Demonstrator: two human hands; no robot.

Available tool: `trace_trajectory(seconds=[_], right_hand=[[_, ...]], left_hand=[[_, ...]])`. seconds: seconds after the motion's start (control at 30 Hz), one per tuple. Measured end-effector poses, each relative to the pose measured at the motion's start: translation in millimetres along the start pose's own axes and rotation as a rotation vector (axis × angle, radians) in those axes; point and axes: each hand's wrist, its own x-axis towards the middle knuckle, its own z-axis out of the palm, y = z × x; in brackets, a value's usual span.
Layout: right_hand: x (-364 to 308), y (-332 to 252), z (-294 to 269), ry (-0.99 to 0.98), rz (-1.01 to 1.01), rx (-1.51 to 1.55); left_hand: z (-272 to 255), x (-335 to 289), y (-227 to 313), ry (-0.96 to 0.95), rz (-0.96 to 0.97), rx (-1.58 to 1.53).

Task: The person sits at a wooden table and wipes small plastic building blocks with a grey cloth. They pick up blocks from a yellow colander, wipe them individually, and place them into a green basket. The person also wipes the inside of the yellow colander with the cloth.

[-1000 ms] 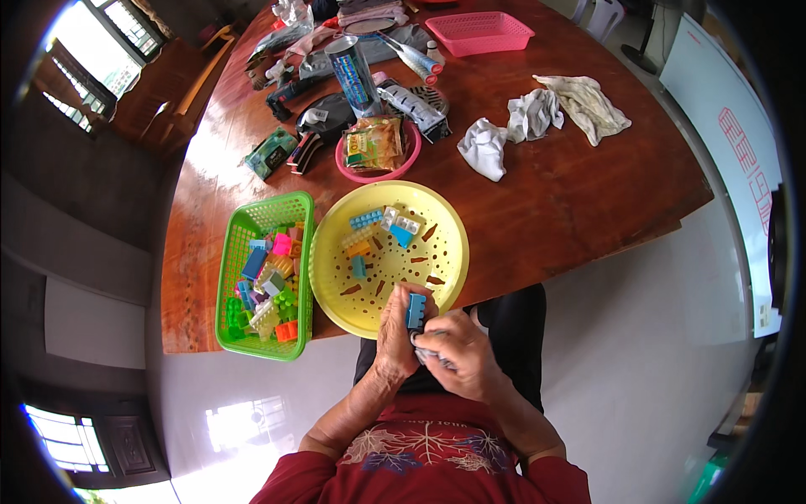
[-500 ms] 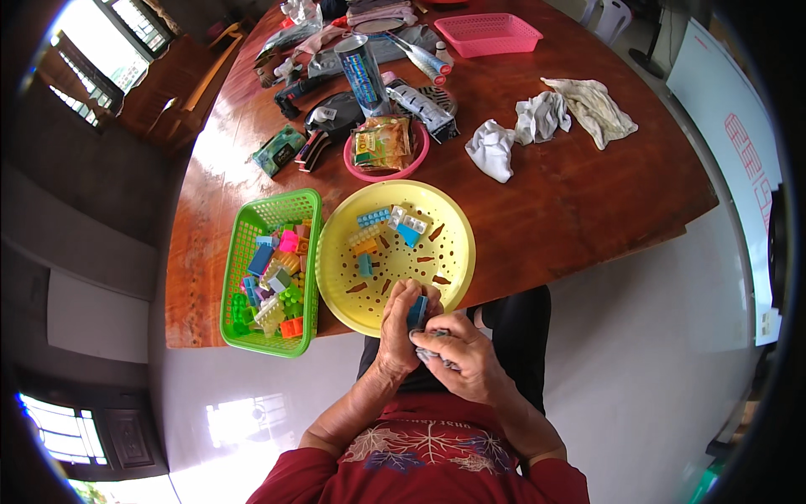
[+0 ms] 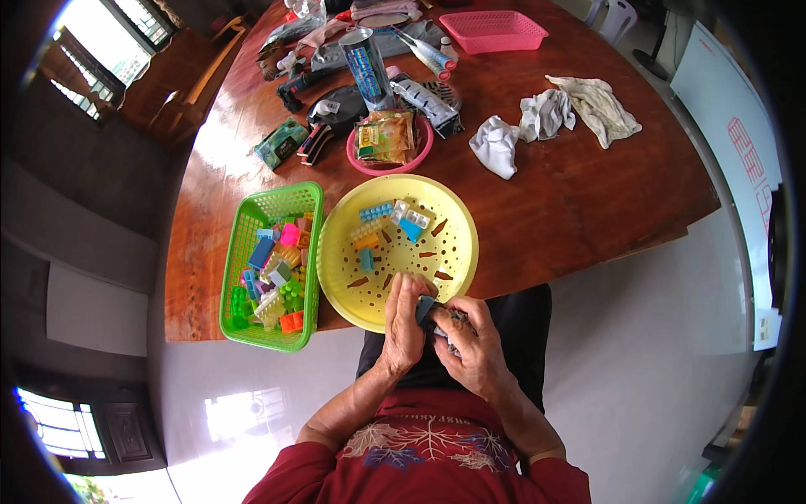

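At the near rim of a yellow perforated basin (image 3: 463, 252), my left hand (image 3: 405, 326) is closed around a dark blue building brick (image 3: 425, 307), mostly covered by fingers. My right hand (image 3: 477, 357) bunches a greyish cloth (image 3: 457, 326) and presses it against the brick's right side. Inside the basin lie several bricks: a light blue one (image 3: 375, 211), a white one (image 3: 400, 210), a blue one (image 3: 410, 230), an orange one (image 3: 368, 242) and a small teal one (image 3: 367, 261). Left of the basin stands a green basket (image 3: 315, 231) heaped with colourful bricks (image 3: 273, 260).
Beyond the basin, a pink bowl (image 3: 357, 164) holds food packets (image 3: 386, 139), with a tall blue can (image 3: 367, 71) behind. White cloths (image 3: 495, 147) lie at the right. A pink basket (image 3: 495, 42) sits far back. The wooden table's edge (image 3: 520, 287) runs close to my lap.
My right hand has shifted slightly, bringing the cloth up against the brick. The brick has turned a little in my left hand. The whole view has tilted slightly.
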Motion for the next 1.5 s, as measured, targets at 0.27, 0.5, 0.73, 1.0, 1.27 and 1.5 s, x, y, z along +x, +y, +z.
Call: trace_trajectory(seconds=[0.27, 0.5, 0.73, 1.0, 1.27, 1.5], right_hand=[[5.4, 10.4, -4.2, -0.01, -0.148, -0.314], [-0.9, 1.2, -2.7, -0.098, 0.157, 0.291], [1.2, 4.1, 8.6, 0.07, -0.025, -0.207], [-0.6, -6.9, -0.3, 0.014, 0.223, 0.365], [-3.6, -7.6, 13.8, -0.03, 0.042, -0.11], [-2.5, 0.3, 16.8, 0.072, 0.058, 0.091]], left_hand=[[-5.8, 5.3, 15.5, -0.075, -0.626, -0.375], [-7.1, 0.6, -0.6, -0.081, -0.232, -0.195], [-6.6, 0.3, 3.6, -0.055, -0.454, -0.323], [-0.4, 3.9, 7.1, -0.002, -0.449, -0.649], [0.2, 3.0, -1.4, 0.111, -0.5, -0.804], [0.7, 3.0, -1.7, 0.026, -0.493, -0.818]])
